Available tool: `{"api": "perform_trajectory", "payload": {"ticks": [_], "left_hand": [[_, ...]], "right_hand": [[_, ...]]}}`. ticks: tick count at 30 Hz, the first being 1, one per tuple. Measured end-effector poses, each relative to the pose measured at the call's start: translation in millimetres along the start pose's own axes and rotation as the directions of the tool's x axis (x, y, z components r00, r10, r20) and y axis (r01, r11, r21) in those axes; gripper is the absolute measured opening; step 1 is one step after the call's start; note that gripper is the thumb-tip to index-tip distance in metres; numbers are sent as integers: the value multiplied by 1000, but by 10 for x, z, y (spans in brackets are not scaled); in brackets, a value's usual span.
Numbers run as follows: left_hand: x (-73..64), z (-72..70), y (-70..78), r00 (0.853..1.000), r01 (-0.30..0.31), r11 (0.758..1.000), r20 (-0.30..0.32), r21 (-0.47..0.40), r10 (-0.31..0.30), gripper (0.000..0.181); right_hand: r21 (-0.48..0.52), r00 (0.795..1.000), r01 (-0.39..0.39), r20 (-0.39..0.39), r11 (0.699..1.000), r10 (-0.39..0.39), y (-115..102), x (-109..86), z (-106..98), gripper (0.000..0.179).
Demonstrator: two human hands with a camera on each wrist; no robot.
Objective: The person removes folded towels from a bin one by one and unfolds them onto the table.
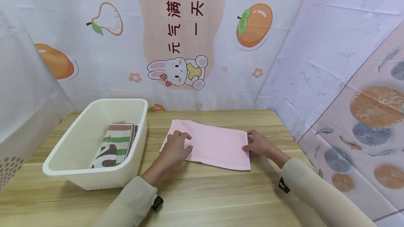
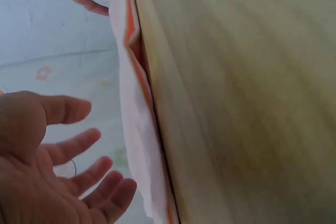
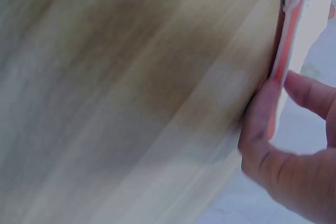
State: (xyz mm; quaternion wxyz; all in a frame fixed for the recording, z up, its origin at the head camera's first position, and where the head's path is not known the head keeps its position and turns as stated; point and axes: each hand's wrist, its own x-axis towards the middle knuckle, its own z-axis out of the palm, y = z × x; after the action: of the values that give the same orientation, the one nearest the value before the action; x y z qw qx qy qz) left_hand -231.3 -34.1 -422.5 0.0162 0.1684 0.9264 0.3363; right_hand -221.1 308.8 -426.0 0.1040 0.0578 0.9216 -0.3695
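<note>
A pink towel lies folded flat on the wooden table, its layered edge showing orange between the pale outer faces in both wrist views. At its right edge my right hand pinches the cloth, thumb on top and fingers underneath; the right wrist view shows the fingers tucked under the fold. My left hand hovers over the towel's left part. In the left wrist view its fingers are spread and loosely bent, apart from the cloth, with nothing between them.
A white plastic basin stands left of the towel, close to my left forearm. Inside it lies a folded striped towel in green, white and brown. Printed curtains hang behind the table and along its sides.
</note>
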Motion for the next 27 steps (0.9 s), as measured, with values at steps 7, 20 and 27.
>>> {"api": "perform_trajectory", "payload": {"ticks": [7,20,27], "left_hand": [[223,-2,-90,972,-180,935,199,306,122,41],[343,21,-48,923,-167,910,385,379,9,72],[194,20,133,927,-124,860,367,495,-78,70]], "right_hand": [[-429,946,211,-137,878,-294,-142,-80,83,70],[-515,853,492,125,701,-507,-267,-134,375,53],[-531,861,502,231,683,-453,-202,48,260,60]]}}
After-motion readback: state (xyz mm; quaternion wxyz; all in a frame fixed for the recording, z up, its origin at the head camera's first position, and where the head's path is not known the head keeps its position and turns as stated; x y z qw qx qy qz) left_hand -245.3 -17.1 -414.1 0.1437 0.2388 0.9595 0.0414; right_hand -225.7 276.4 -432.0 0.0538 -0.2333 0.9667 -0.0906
